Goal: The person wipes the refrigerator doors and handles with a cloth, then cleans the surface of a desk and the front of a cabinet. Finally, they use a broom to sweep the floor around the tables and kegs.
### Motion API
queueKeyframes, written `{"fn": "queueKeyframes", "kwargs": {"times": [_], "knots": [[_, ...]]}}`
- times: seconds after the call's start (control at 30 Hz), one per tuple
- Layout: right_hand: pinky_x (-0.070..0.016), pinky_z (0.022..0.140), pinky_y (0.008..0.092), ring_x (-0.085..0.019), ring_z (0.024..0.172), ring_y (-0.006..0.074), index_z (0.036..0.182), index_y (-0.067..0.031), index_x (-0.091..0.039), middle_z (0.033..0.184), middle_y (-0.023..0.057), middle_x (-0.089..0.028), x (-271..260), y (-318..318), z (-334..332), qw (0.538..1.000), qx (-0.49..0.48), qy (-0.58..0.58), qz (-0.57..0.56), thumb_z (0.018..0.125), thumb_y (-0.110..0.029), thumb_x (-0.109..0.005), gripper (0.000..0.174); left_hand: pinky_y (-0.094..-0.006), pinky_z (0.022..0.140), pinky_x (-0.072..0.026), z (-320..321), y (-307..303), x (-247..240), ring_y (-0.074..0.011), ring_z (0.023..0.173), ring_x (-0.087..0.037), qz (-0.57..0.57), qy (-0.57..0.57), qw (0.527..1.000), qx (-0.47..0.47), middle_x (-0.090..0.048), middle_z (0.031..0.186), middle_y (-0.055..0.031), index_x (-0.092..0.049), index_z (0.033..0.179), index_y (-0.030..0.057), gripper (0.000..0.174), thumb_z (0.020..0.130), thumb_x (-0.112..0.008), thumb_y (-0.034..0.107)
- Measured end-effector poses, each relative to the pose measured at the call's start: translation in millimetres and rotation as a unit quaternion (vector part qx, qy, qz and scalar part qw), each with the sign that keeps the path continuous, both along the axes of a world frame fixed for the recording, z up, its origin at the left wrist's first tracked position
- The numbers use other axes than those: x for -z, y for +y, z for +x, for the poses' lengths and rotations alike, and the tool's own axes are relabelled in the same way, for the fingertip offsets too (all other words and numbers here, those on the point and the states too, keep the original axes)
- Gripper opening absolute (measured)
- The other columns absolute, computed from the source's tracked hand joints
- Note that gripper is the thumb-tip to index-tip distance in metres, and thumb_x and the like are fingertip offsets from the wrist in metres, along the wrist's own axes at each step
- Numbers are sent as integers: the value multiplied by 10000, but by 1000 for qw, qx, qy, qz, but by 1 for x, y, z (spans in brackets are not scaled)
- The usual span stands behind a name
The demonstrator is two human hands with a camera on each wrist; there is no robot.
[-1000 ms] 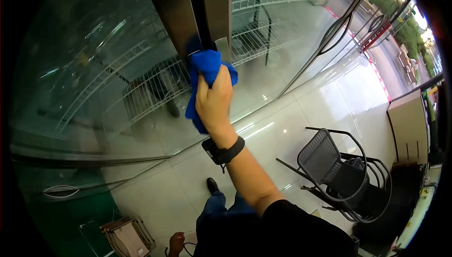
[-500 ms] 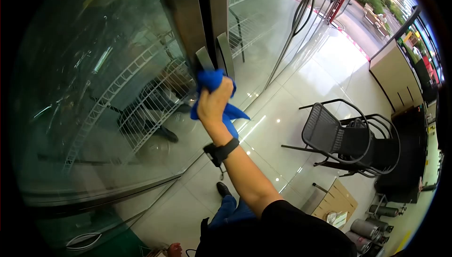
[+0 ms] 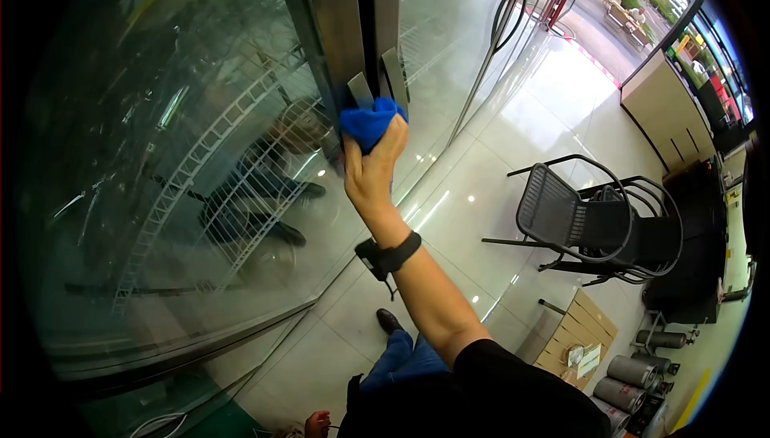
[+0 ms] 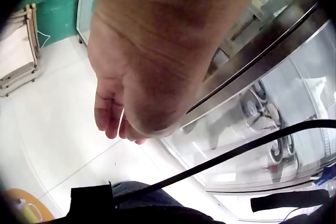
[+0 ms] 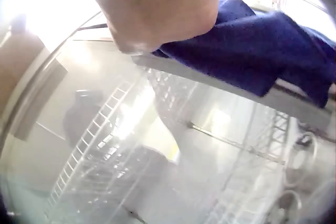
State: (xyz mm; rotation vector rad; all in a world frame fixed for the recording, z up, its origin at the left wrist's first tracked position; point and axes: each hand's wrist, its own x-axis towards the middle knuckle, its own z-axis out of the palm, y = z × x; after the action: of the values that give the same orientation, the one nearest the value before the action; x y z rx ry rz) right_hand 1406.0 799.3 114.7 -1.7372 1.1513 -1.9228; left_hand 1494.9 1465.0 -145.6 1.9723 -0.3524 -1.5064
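Note:
My right hand (image 3: 373,173) grips a crumpled blue cloth (image 3: 370,123) against the metal edge of a glass door, right below a short metal handle plate (image 3: 360,89). In the right wrist view the cloth (image 5: 247,50) drapes along the door frame, and the fingers are mostly hidden behind the hand's heel. My left hand (image 3: 318,423) hangs low by my body at the bottom of the head view. Seen by the left wrist camera, that hand (image 4: 152,82) has loosely bent fingers and holds nothing.
White wire racks (image 3: 192,157) show through the glass door (image 3: 104,221). Stacked black chairs (image 3: 561,205) stand on the tiled floor to the right, with a small wooden table (image 3: 584,326) and several grey cylinders (image 3: 630,371) behind. A folded chair (image 4: 18,50) leans at the left.
The right hand with the cloth has moved down the door edge, uncovering the handle plates, then bunched the cloth close under the left plate. The head view has swung toward the right.

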Motion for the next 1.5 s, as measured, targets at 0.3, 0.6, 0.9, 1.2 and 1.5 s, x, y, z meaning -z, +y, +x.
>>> {"fn": "queueKeyframes", "kwargs": {"times": [0.3,0.6,0.9,1.2,1.5], "knots": [[-354,1022,375,-473,1207,368,1185,30,-544,1269,235,-500,111,58,18,984,-119,-34,130,790,43,-552,396,-254,444,-328,9,4,16,-69,513,-397,-12,-87,996,12,-465,655,41,-606,1058,26,231,864,-548,138],[-293,1080,406,-386,1281,410,1324,102,-374,1343,284,-424,-32,9,0,996,-54,3,-70,768,59,-503,573,-244,407,-334,29,52,72,-75,487,-411,30,28,999,-10,-476,654,30,-608,1074,53,225,877,-528,125],[-415,902,369,-564,1008,342,1140,37,-511,1087,202,-597,111,36,27,962,-33,-160,219,798,66,-476,345,-259,520,-417,36,-7,11,-130,597,-520,131,22,991,-12,-580,776,-53,-576,1124,8,285,887,-566,166],[-364,1013,330,-425,1240,351,1452,1,-193,1414,246,-340,98,42,20,883,-173,-284,331,808,20,-493,711,-301,641,-515,62,-31,-1,-178,755,-638,106,-69,988,88,-630,827,-97,-599,1064,-24,256,891,-585,165],[-291,1067,367,-343,1306,418,1416,90,-189,1427,301,-297,93,46,21,925,-98,-213,300,851,27,-487,642,-299,640,-512,53,-40,-20,-179,748,-632,125,-36,990,50,-626,856,-107,-596,1072,-19,257,891,-594,164]]}}
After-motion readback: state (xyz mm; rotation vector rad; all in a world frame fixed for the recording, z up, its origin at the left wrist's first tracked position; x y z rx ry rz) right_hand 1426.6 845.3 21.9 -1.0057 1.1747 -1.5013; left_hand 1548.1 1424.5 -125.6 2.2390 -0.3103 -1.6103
